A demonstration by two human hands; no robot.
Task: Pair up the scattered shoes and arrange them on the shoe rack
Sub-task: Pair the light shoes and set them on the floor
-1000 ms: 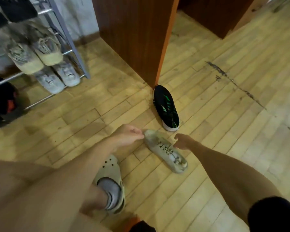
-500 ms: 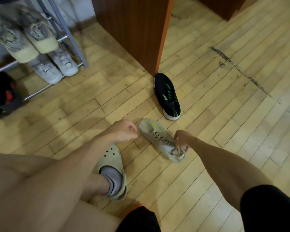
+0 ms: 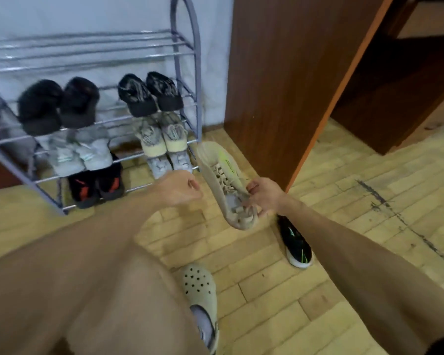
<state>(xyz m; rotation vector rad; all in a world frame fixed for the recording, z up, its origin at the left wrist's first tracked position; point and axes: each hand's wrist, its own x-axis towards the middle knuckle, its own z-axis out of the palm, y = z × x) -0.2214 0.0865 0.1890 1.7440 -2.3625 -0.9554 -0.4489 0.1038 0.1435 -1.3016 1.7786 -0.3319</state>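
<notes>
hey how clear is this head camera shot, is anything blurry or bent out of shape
Head view: motion blur softens most of it, worst on the shoe rack and its black pairs; the beige sneaker in the right hand is fairly legible, the left hand smeared. Wide-angle distortion bows the rack's rails and the wooden cabinet edges. Lighting is soft and even, no glare.

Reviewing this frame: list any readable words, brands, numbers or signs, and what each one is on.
No text can be read anywhere in this frame.
Beige sneaker held by the right hand: a lime-green mark on its side, too blurred to read.
Black sneaker on the floor: green streaks only, no letters.
Shoes on the shoe rack: side markings are motion-blurred, unreadable.
Perforated clog: no lettering visible.
</notes>
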